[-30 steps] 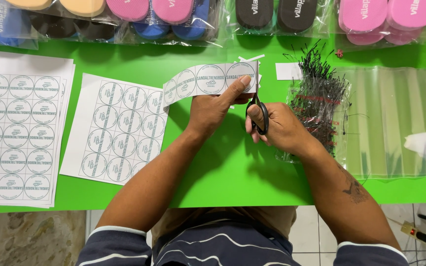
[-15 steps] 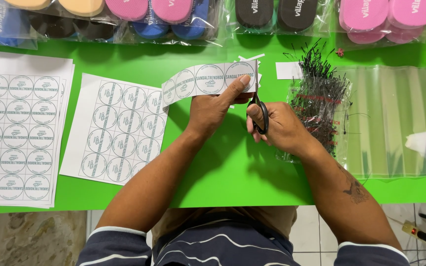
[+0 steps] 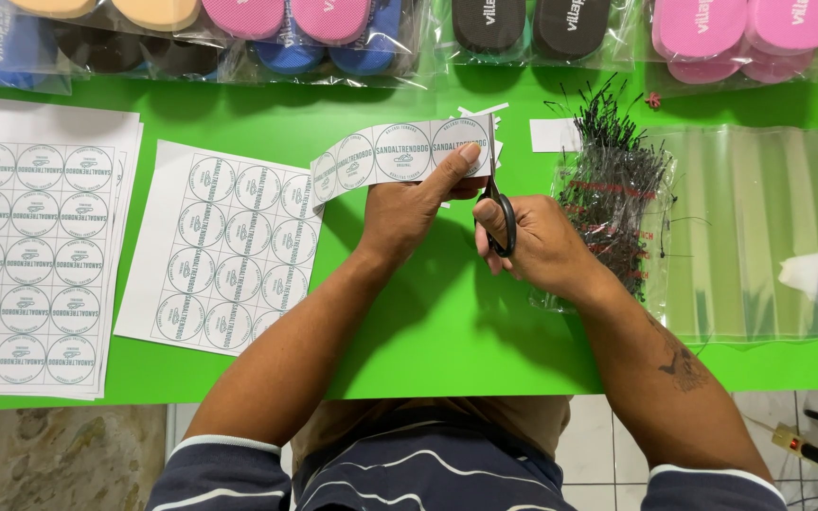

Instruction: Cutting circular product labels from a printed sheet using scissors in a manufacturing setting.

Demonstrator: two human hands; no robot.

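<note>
My left hand [image 3: 415,206] pinches the right end of a paper strip [image 3: 385,155] printed with round labels, thumb on top, holding it above the green table [image 3: 428,331]. My right hand [image 3: 543,244] grips black-handled scissors [image 3: 498,210], fingers through the loops. The blades point up and away from me, at the strip's right edge beside my left thumb. Small white paper scraps [image 3: 481,111] lie just beyond the strip.
Two sheets of round labels lie to the left, one [image 3: 224,248] near my forearm, a stack [image 3: 30,255] at the table's left edge. A bag of black tag pins [image 3: 610,203] and clear plastic bags [image 3: 769,232] sit to the right. Bagged sandals [image 3: 333,28] line the far edge.
The scissors have edged slightly along the strip's right end; both hands stay almost in the same place.
</note>
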